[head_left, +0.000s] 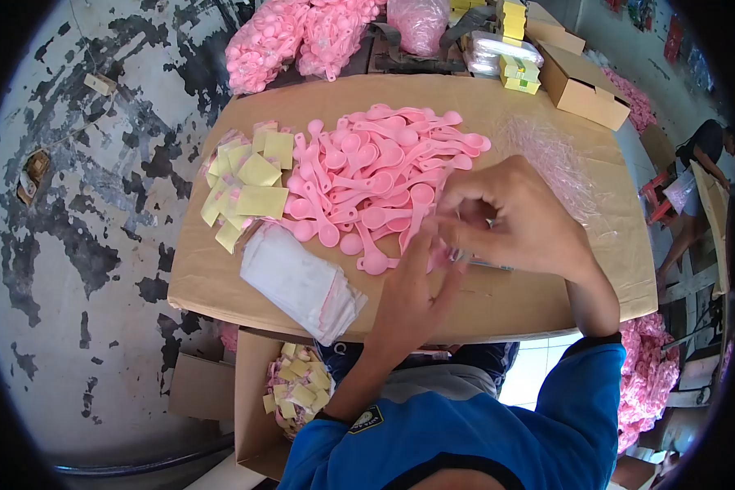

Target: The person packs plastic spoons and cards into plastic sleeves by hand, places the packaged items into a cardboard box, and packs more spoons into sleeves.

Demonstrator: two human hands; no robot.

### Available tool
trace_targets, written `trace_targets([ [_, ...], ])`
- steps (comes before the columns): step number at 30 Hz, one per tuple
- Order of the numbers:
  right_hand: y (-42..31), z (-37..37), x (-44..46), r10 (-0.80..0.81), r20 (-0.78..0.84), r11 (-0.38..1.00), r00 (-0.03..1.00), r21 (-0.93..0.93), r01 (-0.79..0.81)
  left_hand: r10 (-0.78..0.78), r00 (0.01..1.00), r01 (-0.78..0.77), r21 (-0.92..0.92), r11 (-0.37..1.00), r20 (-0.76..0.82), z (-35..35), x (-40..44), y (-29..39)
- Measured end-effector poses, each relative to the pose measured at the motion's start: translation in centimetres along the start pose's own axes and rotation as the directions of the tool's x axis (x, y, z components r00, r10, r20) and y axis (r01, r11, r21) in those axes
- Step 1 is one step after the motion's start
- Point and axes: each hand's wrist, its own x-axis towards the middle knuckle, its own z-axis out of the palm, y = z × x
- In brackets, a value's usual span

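My left hand is closed in a pinch at the front of the spoon pile, with a small pink piece showing between its fingers, perhaps in clear plastic. Just above and to the right, my right hand has its thumb and fingers drawn together, and they hide whatever they hold. A thin metallic object lies under the right hand, mostly covered. Pink plastic measuring spoons are heaped behind both hands. One spoon points up just beyond my left fingertips.
Packets with yellow cards lie left of the spoons, above a stack of white pouches. Clear plastic strips are at right. Bags of pink spoons and cartons stand behind. A box of packets sits below; another person is far right.
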Motion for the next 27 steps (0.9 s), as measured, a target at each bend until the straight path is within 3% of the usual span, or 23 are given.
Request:
trace_targets([
  [2, 0.9, 0.5, 0.6, -0.046, -0.229, 0.99, 0.972, 0.117, 0.074, -0.104, 0.994, 0.11, -0.147, 0.983, 0.044, 0.1, -0.1, -1.3],
  [3, 1.3, 1.0, 0.4, -0.008, -0.304, 0.982, 0.953, 0.177, 0.065, -0.162, 0.982, 0.184, -0.317, 0.93, 0.095, 0.0, -0.7, -1.1],
  [5, 1.8, 1.6, 0.9, 0.059, -0.442, 0.959, 0.895, 0.273, 0.071, -0.232, 0.951, 0.309, -0.617, 0.724, 0.204, -0.7, -1.4, -1.2],
  [7, 2.5, 1.8, 0.0, 0.056, -0.193, 0.913, 0.98, 0.407, 0.028, -0.197, 0.93, 0.359, -0.653, 0.667, 0.31, -1.7, -1.8, -0.7],
  [9, 3.0, 2.8, -0.4, 0.118, 0.009, 0.882, 0.993, 0.458, -0.109, -0.186, 0.913, 0.393, -0.655, 0.645, 0.364, -2.1, -2.4, -0.5],
  [10, 3.2, 3.0, -0.3, 0.025, -0.009, 0.921, 1.0, 0.389, -0.019, -0.217, 0.952, 0.306, -0.678, 0.668, 0.216, -1.9, -2.1, 0.4],
  [13, 4.0, 3.6, -0.3, 0.001, -0.003, 0.931, 1.0, 0.365, 0.0, -0.391, 0.919, 0.327, -0.67, 0.667, 0.06, -1.8, -0.6, -0.8],
  [14, 2.6, 2.6, 0.0, 0.15, 0.075, 0.93, 0.986, 0.329, -0.167, -0.405, 0.914, 0.319, -0.653, 0.687, 0.02, -1.8, -0.3, -1.2],
  [15, 3.0, 3.0, 0.2, 0.009, -0.168, 0.991, 0.986, 0.131, 0.013, -0.42, 0.908, 0.312, -0.635, 0.707, -0.02, -1.8, 0.0, -1.6],
  [16, 3.9, 3.9, 0.4, -0.171, -0.365, 0.984, 0.915, -0.106, 0.141, -0.386, 0.922, 0.283, -0.647, 0.708, -0.019, -1.7, 0.5, -0.9],
  [17, 4.3, 4.4, 0.5, -0.375, -0.498, 0.91, 0.782, -0.358, 0.208, -0.351, 0.936, 0.254, -0.658, 0.709, -0.017, -1.6, 1.0, -0.6],
  [19, 3.4, 4.3, 0.1, -0.413, -0.411, 0.89, 0.813, -0.372, 0.264, -0.333, 0.94, 0.258, -0.488, 0.834, -0.071, -1.4, 0.9, -1.3],
  [23, 3.7, 5.5, 0.0, -0.478, -0.315, 0.833, 0.82, -0.457, 0.311, -0.218, 0.964, 0.158, -0.333, 0.93, -0.151, -0.5, 0.6, -0.5],
  [27, 4.6, 6.7, -0.1, -0.468, -0.251, 0.828, 0.847, -0.461, 0.32, -0.322, 0.947, 0.318, -0.145, 0.937, -0.001, -1.8, 0.2, 0.6],
])
